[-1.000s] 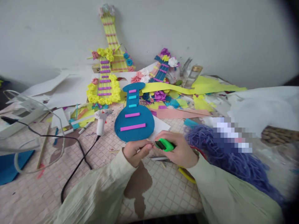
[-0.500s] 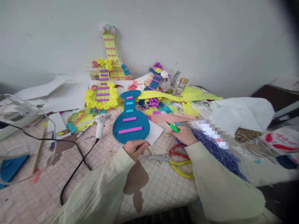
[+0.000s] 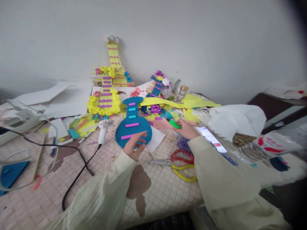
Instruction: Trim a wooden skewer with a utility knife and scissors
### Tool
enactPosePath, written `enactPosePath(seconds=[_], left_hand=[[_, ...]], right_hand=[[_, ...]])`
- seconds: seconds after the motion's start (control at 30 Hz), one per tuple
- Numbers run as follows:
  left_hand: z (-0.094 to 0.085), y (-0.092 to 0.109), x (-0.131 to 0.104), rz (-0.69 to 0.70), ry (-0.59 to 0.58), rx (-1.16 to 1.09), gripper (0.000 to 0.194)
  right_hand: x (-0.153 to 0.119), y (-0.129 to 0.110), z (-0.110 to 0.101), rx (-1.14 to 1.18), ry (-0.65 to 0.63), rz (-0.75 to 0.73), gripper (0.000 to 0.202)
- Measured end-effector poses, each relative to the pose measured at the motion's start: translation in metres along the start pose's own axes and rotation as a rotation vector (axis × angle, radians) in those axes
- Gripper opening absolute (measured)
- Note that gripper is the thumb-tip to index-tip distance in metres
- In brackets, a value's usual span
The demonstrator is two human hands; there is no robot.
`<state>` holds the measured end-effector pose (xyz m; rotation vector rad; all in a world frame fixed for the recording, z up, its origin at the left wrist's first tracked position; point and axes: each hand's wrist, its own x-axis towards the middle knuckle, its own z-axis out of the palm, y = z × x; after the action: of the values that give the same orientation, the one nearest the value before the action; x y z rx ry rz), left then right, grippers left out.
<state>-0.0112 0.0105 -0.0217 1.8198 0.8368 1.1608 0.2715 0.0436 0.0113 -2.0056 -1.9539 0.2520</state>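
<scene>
A blue guitar-shaped cutout [image 3: 124,127] with purple and light-blue strips lies on the tiled-pattern table [image 3: 168,191], partly over a white sheet [image 3: 157,139]. Over its lower right part is my left hand [image 3: 136,146], fingers apart and holding nothing. My right hand [image 3: 185,128] grips a green cutter [image 3: 175,124], its tip pointing up and left, near a pink paper strip [image 3: 160,124]. Scissors [image 3: 177,162] with red and yellow handles lie below my right hand. Left of the cutout stands a white glue gun [image 3: 103,131] with a black cord.
Decorated yellow guitar shapes [image 3: 106,92] lean near the wall. Yellow paper [image 3: 199,101] and scraps cover the back. At right are a lit phone [image 3: 214,140], purple yarn [image 3: 183,143], a white bag [image 3: 237,119] and a clear bottle [image 3: 271,143]. A cable runs at left.
My left hand has risen over the cutout and its fingers have spread. My right hand with the green cutter has shifted slightly up and left. The phone at right shows more fully.
</scene>
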Motion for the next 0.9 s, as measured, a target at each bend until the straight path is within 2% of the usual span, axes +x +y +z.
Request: enactPosePath(seconds=[0.17,0.3,0.43,0.53,0.63,0.7,0.77,0.83,0.9], left_hand=[[0.0,-0.001,0.002,-0.01,0.053,0.036,0.03],[-0.001,-0.004,0.004,-0.034,0.073,0.03,0.028],[-0.004,-0.006,0.005,-0.065,0.074,-0.078,0.034],[-0.005,-0.001,0.006,-0.066,0.074,-0.225,0.052],[-0.007,0.012,0.006,-0.033,0.081,-0.351,0.07],[-0.008,0.023,0.007,-0.042,0.059,-0.481,0.068],[-0.009,0.034,0.007,-0.11,0.001,-0.728,0.067],[-0.009,0.044,0.005,-0.192,-0.035,-0.884,0.071],[-0.004,0.053,0.0,-0.205,-0.014,-0.831,0.07]], right_hand=[[0.033,-0.006,0.012,-0.068,-0.061,-0.045,0.03],[0.044,-0.009,0.018,-0.097,-0.092,-0.055,0.03],[0.028,-0.004,0.016,-0.117,-0.121,-0.033,0.03],[0.007,0.0,0.016,-0.114,-0.195,-0.03,0.029],[-0.008,0.001,0.018,-0.069,-0.234,-0.088,0.028],[-0.014,-0.005,0.015,-0.023,-0.207,-0.152,0.028],[-0.022,-0.022,0.008,0.028,-0.122,-0.216,0.027],[-0.041,-0.051,-0.002,0.086,0.022,-0.284,0.025],[-0.068,-0.092,-0.01,0.158,0.175,-0.371,0.032]])
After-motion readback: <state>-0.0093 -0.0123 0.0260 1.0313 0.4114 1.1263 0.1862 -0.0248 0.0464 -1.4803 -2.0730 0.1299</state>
